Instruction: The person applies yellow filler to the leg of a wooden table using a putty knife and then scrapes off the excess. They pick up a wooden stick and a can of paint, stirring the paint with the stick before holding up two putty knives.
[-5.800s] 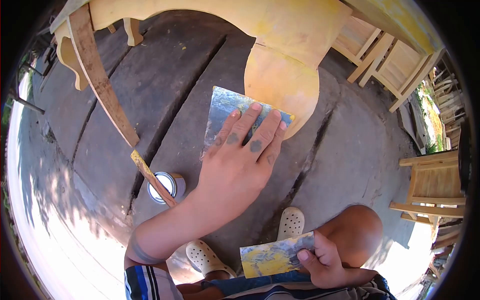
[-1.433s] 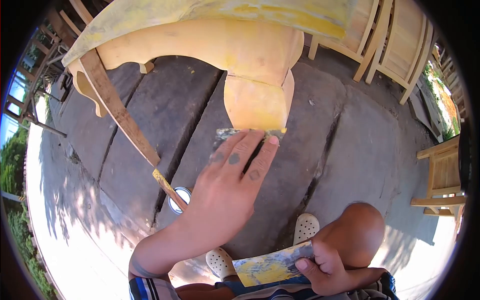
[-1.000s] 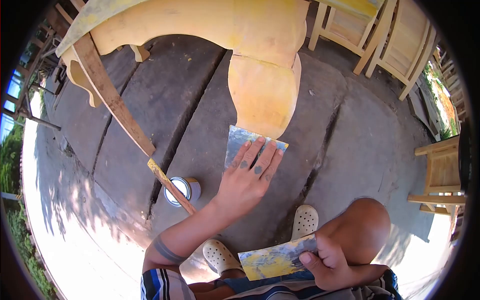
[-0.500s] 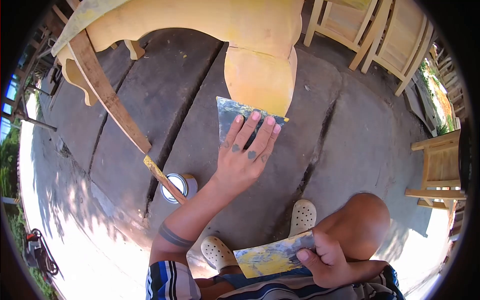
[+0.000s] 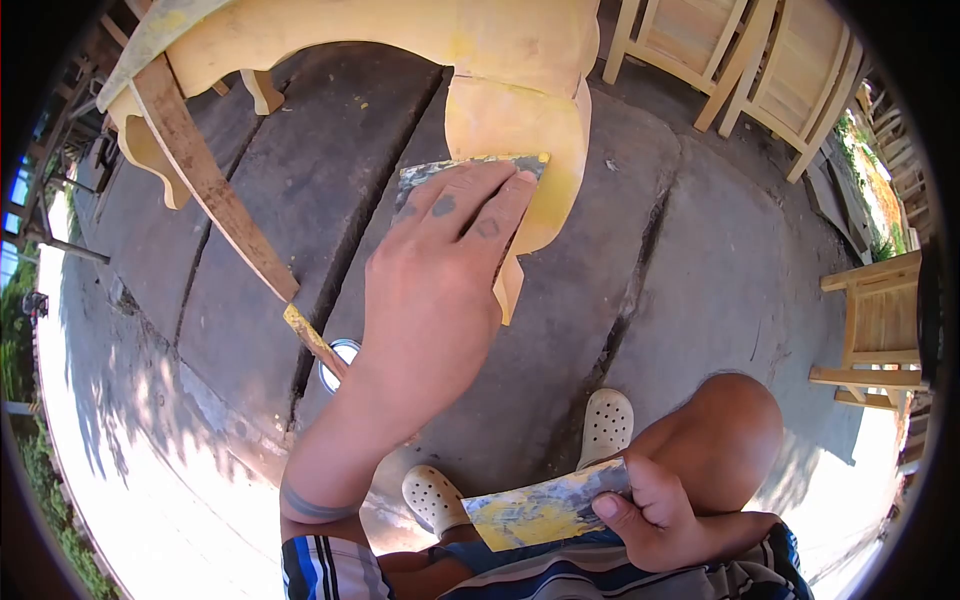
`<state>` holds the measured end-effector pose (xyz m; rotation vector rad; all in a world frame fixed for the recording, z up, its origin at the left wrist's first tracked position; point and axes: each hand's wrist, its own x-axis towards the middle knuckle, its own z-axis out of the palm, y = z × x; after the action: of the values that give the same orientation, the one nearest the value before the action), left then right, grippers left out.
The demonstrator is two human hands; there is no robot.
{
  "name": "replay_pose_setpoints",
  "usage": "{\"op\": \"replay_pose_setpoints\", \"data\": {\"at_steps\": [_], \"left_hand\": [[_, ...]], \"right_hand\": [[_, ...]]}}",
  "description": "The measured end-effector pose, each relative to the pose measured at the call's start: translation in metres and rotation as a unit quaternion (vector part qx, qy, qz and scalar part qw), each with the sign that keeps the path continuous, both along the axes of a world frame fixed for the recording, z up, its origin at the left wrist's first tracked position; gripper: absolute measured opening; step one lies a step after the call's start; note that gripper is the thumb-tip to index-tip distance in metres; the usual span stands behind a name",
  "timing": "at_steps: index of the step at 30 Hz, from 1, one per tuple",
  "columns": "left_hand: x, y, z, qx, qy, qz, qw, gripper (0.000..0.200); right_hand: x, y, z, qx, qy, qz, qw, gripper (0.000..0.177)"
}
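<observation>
My left hand [image 5: 440, 260] is closed on a thin, flat putty spreader [image 5: 415, 175], grey with yellow smears. Its edge meets the curved leg [image 5: 515, 115] of a pale wooden furniture piece, which has yellow patches along its right side. The lower part of that leg is partly behind the hand. Low in the view, my right hand [image 5: 650, 515] pinches a second flat plate [image 5: 545, 508] between thumb and fingers. Yellow and grey paste is smeared over this plate, held near my bent knee.
A round can [image 5: 330, 378] stands on the concrete floor [image 5: 700, 280], partly behind my left forearm, with a yellow-tipped stick [image 5: 312, 335] across it. A brown wooden brace [image 5: 205, 175] slants down at left. Wooden chairs [image 5: 790, 80] stand at upper right, another wooden piece [image 5: 880, 325] at right.
My left hand has moved up and slightly left with its spreader, higher along the leg, and its wrist is more bent. The right hand and its plate have hardly moved.
</observation>
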<state>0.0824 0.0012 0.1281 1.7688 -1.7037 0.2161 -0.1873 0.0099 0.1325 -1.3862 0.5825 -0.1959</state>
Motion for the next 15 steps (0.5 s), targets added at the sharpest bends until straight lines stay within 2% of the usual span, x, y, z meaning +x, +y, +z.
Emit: {"op": "replay_pose_setpoints", "data": {"at_steps": [2,4,6,7,9,10,11,12,15], "left_hand": [[-0.009,-0.002,-0.011,-0.014,-0.032,0.014,0.999,0.047],[-0.015,-0.006,-0.031,-0.033,-0.078,0.034,0.996,0.042],[-0.019,-0.003,-0.053,-0.033,-0.131,0.022,0.991,0.041],[-0.022,0.0,-0.065,-0.035,-0.158,0.016,0.987,0.041],[-0.026,0.011,-0.088,0.022,-0.128,-0.022,0.991,0.045],[-0.024,0.016,-0.094,0.053,-0.12,-0.03,0.991,0.045],[-0.022,0.021,-0.098,0.082,-0.11,-0.037,0.99,0.044],[-0.02,0.023,-0.092,0.032,-0.099,-0.027,0.994,0.042],[-0.015,0.013,-0.061,-0.089,-0.127,0.0,0.988,0.04]], "right_hand": [[0.004,-0.007,0.001,0.051,0.019,-0.001,0.999,0.018],[-0.015,-0.006,-0.022,-0.015,0.05,0.01,0.999,0.041],[-0.03,-0.003,-0.036,-0.018,0.05,0.015,0.998,0.055],[-0.027,-0.006,-0.034,0.011,0.034,0.013,0.999,0.056],[-0.021,-0.005,-0.028,-0.015,0.039,0.018,0.999,0.042],[-0.016,-0.004,-0.022,-0.071,0.061,0.027,0.995,0.029],[-0.015,-0.006,-0.022,-0.102,0.065,0.028,0.992,0.026],[-0.013,-0.008,-0.022,-0.132,0.07,0.028,0.988,0.024],[-0.02,0.003,-0.031,-0.123,0.048,-0.007,0.991,0.044]]}}
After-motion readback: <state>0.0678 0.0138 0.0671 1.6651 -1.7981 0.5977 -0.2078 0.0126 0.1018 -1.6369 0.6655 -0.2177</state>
